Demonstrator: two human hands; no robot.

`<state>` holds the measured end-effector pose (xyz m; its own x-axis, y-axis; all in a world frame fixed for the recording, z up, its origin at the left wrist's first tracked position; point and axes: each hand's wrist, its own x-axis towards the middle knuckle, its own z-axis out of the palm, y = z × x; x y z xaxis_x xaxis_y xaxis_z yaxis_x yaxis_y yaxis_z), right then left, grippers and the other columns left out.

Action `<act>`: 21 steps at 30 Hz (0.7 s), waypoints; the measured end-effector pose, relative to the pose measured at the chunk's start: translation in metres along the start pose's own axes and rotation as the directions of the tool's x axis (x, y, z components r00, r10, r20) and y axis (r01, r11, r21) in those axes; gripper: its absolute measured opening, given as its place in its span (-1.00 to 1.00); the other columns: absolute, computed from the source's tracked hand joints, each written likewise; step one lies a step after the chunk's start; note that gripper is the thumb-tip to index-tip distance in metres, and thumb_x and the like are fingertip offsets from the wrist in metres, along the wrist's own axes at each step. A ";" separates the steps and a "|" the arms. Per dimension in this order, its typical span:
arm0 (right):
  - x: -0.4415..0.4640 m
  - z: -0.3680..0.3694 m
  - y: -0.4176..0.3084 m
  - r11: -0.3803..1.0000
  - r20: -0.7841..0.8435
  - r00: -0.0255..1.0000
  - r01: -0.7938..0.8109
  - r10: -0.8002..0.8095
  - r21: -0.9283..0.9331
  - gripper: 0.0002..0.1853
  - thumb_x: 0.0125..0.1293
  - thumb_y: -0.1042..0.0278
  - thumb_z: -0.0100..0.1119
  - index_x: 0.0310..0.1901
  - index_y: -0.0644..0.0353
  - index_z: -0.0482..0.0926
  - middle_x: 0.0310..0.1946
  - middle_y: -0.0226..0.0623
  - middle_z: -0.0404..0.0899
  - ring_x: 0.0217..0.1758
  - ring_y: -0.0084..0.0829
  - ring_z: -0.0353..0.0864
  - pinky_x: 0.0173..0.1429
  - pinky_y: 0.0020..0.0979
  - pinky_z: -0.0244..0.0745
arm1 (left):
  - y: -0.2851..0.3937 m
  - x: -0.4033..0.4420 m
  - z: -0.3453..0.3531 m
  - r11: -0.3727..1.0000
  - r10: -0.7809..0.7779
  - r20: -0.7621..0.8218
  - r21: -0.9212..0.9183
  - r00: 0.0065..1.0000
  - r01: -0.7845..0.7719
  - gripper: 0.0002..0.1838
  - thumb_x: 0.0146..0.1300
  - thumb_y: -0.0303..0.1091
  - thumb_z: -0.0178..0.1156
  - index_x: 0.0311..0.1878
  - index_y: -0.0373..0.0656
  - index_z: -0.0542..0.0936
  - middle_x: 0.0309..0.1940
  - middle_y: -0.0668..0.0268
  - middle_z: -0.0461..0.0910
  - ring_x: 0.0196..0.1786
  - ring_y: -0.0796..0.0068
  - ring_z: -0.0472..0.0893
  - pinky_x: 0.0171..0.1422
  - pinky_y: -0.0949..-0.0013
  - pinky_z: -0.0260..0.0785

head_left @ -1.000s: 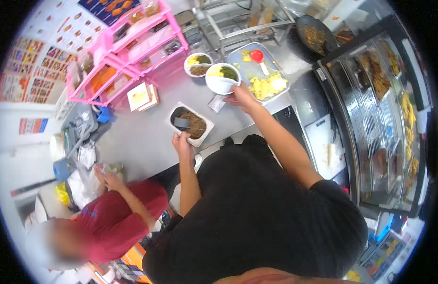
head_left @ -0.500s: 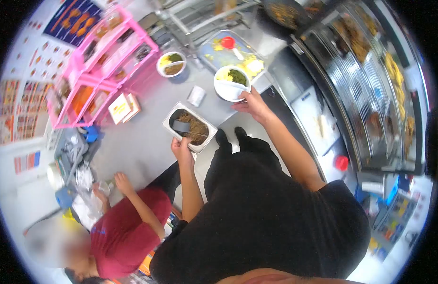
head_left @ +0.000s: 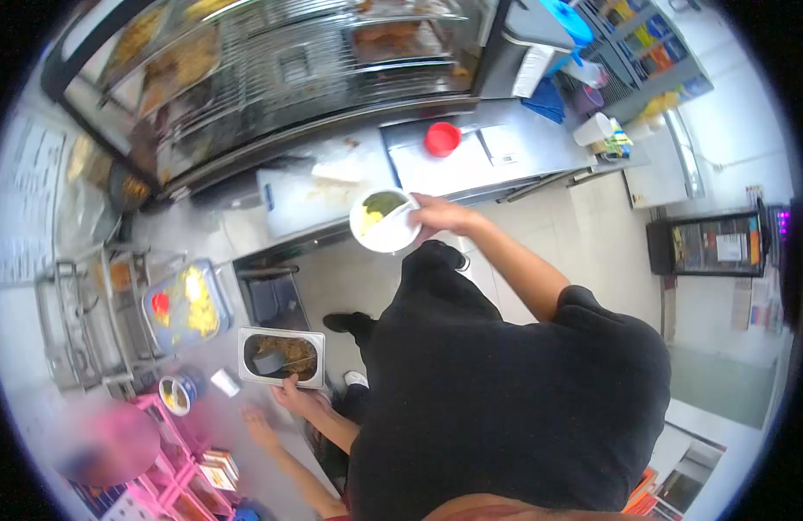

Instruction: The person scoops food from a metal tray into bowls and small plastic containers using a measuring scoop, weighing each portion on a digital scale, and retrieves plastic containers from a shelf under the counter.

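My right hand (head_left: 440, 217) grips the rim of a white round bowl (head_left: 391, 236) and holds it over the floor, in front of the counter. Inside the bowl are yellow scrambled egg (head_left: 373, 219), dark green chopped food (head_left: 384, 203) and a white divider. At the lower left, my left hand (head_left: 301, 399) has its fingers on the near edge of a rectangular metal pan (head_left: 242, 354). Brown shredded food (head_left: 299, 352) fills part of this pan, and a grey scoop (head_left: 267, 361) lies in it.
A tray (head_left: 168, 323) of yellow egg, a second filled bowl (head_left: 177, 395) and a pink rack (head_left: 171, 469) stand left. A co-worker's hand (head_left: 261, 427) is near the pan. Ahead are a white cutting board (head_left: 288, 204), a red container (head_left: 443, 139) and a glass display cabinet (head_left: 288, 65).
My view and body have turned right toward the display cabinet. The bowl in my right hand has swung away from the egg tray, while my left hand stays at the pan.
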<state>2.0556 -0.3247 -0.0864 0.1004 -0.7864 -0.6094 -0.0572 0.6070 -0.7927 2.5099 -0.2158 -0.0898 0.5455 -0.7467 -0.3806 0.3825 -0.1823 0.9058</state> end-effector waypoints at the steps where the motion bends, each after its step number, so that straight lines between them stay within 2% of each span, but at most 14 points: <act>1: -0.025 -0.037 -0.009 0.999 -0.079 0.996 -0.027 0.030 0.035 -0.24 0.26 0.28 0.19 0.49 0.32 0.22 0.11 -0.06 0.61 -0.13 -0.26 0.79 -0.03 -0.24 0.80 | -0.007 -0.011 0.027 1.000 -0.015 0.029 0.001 0.999 0.015 -0.64 -0.01 -0.62 0.10 -0.06 -0.32 0.51 -0.07 0.19 0.57 -0.04 0.27 0.59 0.10 0.23 0.51; 2: -0.025 -0.090 0.019 0.996 -0.140 0.989 -0.037 0.048 0.076 -0.21 0.26 0.27 0.19 0.50 0.32 0.20 0.14 -0.04 0.60 -0.16 -0.26 0.79 -0.03 -0.26 0.80 | -0.015 -0.022 0.051 1.000 -0.026 0.052 0.004 0.998 0.026 -0.62 -0.01 -0.61 0.11 -0.03 -0.32 0.52 -0.05 0.19 0.57 -0.02 0.26 0.59 0.12 0.22 0.51; 3: -0.049 -0.126 0.001 0.996 -0.140 0.990 -0.012 0.024 0.085 -0.17 0.24 0.26 0.20 0.52 0.32 0.16 0.11 -0.01 0.61 -0.21 -0.25 0.80 -0.03 -0.27 0.79 | -0.027 -0.034 0.077 0.999 -0.037 0.071 0.004 0.997 0.037 -0.60 -0.01 -0.60 0.12 -0.01 -0.32 0.52 -0.03 0.18 0.57 0.00 0.25 0.60 0.14 0.21 0.51; 4: -0.060 -0.171 0.006 0.994 -0.231 0.968 -0.092 0.102 0.052 -0.16 0.23 0.27 0.20 0.53 0.30 0.13 0.05 0.00 0.65 -0.26 -0.24 0.81 -0.06 -0.28 0.79 | -0.047 -0.041 0.097 0.999 -0.026 0.117 0.032 0.993 0.022 -0.52 -0.02 -0.56 0.15 0.08 -0.31 0.53 0.02 0.18 0.57 0.08 0.22 0.59 0.20 0.18 0.50; 5: -0.066 -0.214 0.011 0.993 -0.307 0.944 -0.104 0.116 0.057 -0.19 0.22 0.29 0.18 0.51 0.28 0.17 -0.03 -0.05 0.67 -0.28 -0.28 0.81 -0.12 -0.31 0.79 | -0.060 -0.057 0.125 0.999 -0.047 0.129 0.003 0.991 0.047 -0.50 -0.02 -0.55 0.15 0.09 -0.30 0.53 0.03 0.19 0.57 0.09 0.21 0.58 0.22 0.17 0.49; 7: -0.060 -0.303 0.042 0.997 -0.329 0.942 -0.077 0.067 -0.017 -0.26 0.23 0.30 0.17 0.46 0.26 0.25 -0.06 -0.09 0.67 -0.33 -0.33 0.80 -0.17 -0.33 0.79 | -0.084 -0.092 0.186 0.993 -0.099 0.136 -0.046 0.986 0.106 -0.47 -0.03 -0.53 0.17 0.12 -0.29 0.53 0.05 0.19 0.56 0.12 0.21 0.57 0.25 0.17 0.47; 10: -0.050 -0.371 0.053 1.000 -0.404 0.915 -0.011 0.019 0.022 -0.37 0.27 0.31 0.12 0.39 0.28 0.34 -0.11 -0.11 0.66 -0.38 -0.35 0.77 -0.16 -0.36 0.79 | -0.135 -0.122 0.237 0.993 -0.100 0.184 -0.040 0.978 0.109 -0.48 -0.03 -0.53 0.18 0.12 -0.27 0.54 0.06 0.19 0.57 0.12 0.22 0.57 0.26 0.21 0.45; 13: -0.039 -0.408 0.053 0.997 -0.391 0.917 -0.067 0.080 0.048 -0.37 0.28 0.34 0.09 0.40 0.29 0.33 -0.02 -0.05 0.64 -0.28 -0.31 0.79 -0.06 -0.37 0.79 | -0.168 -0.160 0.286 0.993 -0.118 0.218 0.000 0.969 0.120 -0.49 0.02 -0.54 0.12 0.14 -0.25 0.51 -0.01 0.21 0.57 0.05 0.24 0.59 0.17 0.22 0.50; 16: -0.043 -0.425 0.051 0.995 -0.320 0.944 -0.053 0.079 0.087 -0.38 0.27 0.36 0.07 0.38 0.33 0.31 0.02 0.00 0.62 -0.25 -0.25 0.80 -0.01 -0.32 0.79 | -0.171 -0.208 0.325 0.980 -0.163 0.346 -0.053 0.924 0.193 -0.45 0.02 -0.55 0.12 0.19 -0.29 0.51 0.03 0.19 0.59 0.07 0.24 0.63 0.21 0.23 0.52; 19: -0.048 -0.446 0.057 0.986 -0.326 0.944 0.000 0.056 0.169 -0.39 0.27 0.38 0.05 0.37 0.36 0.30 0.01 0.02 0.61 -0.24 -0.20 0.80 0.00 -0.29 0.79 | -0.177 -0.242 0.352 0.980 -0.156 0.378 -0.058 0.913 0.191 -0.57 0.00 -0.60 0.13 0.03 -0.29 0.56 -0.09 0.25 0.64 -0.07 0.40 0.63 0.14 0.36 0.46; 21: -0.053 -0.464 0.067 0.977 -0.369 0.927 0.020 0.061 0.211 -0.39 0.27 0.39 0.04 0.37 0.37 0.29 0.01 0.02 0.61 -0.24 -0.18 0.80 -0.02 -0.28 0.79 | -0.184 -0.257 0.358 0.979 -0.163 0.399 -0.047 0.902 0.198 -0.59 0.00 -0.64 0.13 0.00 -0.31 0.56 -0.11 0.23 0.65 -0.07 0.41 0.63 0.13 0.36 0.46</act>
<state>1.5860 -0.2959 -0.1144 -0.2772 -0.7345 -0.6194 0.1561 0.6017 -0.7834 2.0328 -0.2193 -0.0927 0.1324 -0.8991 -0.4172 0.5176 -0.2963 0.8027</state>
